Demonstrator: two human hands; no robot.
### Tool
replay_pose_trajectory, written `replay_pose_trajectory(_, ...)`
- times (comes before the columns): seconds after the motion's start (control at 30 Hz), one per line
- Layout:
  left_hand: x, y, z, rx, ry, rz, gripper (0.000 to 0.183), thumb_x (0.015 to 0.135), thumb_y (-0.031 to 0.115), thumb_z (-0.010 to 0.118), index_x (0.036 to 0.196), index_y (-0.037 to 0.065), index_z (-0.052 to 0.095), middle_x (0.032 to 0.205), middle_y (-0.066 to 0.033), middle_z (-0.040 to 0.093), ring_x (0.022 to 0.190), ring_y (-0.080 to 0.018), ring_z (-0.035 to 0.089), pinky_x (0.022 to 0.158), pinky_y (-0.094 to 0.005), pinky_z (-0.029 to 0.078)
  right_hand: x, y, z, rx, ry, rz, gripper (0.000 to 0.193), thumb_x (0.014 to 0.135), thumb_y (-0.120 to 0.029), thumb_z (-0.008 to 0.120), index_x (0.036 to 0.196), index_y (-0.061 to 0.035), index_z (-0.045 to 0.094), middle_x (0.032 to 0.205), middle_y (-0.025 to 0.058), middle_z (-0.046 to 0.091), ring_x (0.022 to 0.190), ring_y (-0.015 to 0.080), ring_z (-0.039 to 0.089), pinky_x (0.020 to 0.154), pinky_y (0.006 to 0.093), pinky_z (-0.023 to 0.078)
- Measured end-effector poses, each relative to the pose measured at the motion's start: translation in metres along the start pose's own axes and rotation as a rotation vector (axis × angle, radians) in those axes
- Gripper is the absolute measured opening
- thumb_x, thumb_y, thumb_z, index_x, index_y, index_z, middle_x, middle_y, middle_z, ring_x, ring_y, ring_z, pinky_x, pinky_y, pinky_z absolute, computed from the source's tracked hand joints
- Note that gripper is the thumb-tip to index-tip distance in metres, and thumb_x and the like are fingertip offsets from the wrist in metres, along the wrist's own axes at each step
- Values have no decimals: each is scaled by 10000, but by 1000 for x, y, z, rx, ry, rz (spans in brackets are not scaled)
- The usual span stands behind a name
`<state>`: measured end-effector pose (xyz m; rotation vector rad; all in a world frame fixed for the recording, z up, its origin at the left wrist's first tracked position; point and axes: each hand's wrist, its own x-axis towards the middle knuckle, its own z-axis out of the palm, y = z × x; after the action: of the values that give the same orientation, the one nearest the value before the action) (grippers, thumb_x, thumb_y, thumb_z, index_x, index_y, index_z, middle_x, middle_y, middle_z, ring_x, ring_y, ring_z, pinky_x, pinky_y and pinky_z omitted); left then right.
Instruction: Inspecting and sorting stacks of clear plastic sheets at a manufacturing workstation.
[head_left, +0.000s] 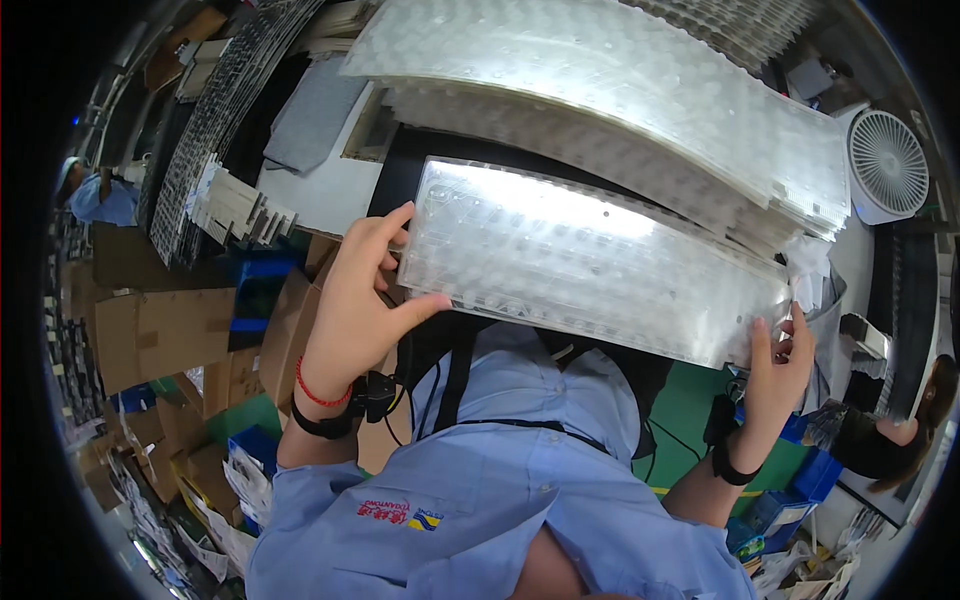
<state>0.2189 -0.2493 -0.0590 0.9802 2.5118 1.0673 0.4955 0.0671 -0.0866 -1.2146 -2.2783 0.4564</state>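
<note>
A long, shiny, translucent plastic panel (590,265) with a dimpled-looking surface lies across in front of me, above my lap. My left hand (355,295) grips its left end, with the thumb on the near edge and the fingers up along the short side. At the other end, my right hand (778,370) holds the near right corner between thumb and fingers. Whether this is one panel or several layers I cannot tell. Just beyond it sits a tall stack of similar translucent panels (600,65), its top sheets overhanging.
A white fan (888,165) stands at the far right. Left of the stack are a grey cloth (315,115) and a bundle of pale strips (235,210). Cardboard boxes (165,335) and blue bins (262,290) crowd the left side. Another person (900,430) is at the right edge.
</note>
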Motion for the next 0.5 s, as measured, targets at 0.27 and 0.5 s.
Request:
replay_pose_trajectory(0.27, 1, -4, 0, 7, 7, -21, 697, 718, 57, 788, 1354, 29, 505, 1105, -52, 532, 889, -132, 489, 745, -244, 427, 2, 0, 3, 317, 66, 96, 474, 863, -102, 706, 1297, 21, 559, 1016, 45, 606, 772, 79, 500, 683, 204, 413)
replay_pose_trajectory(0.5, 27, -14, -4, -591, 92, -238, 426, 941, 69, 588, 1341, -32, 483, 896, 25, 560, 732, -25, 472, 617, -153, 365, 9, 9, 3, 520, 60, 162, 320, 952, -98, 609, 1238, 41, 583, 998, 45, 649, 814, 52, 552, 709, 178, 429)
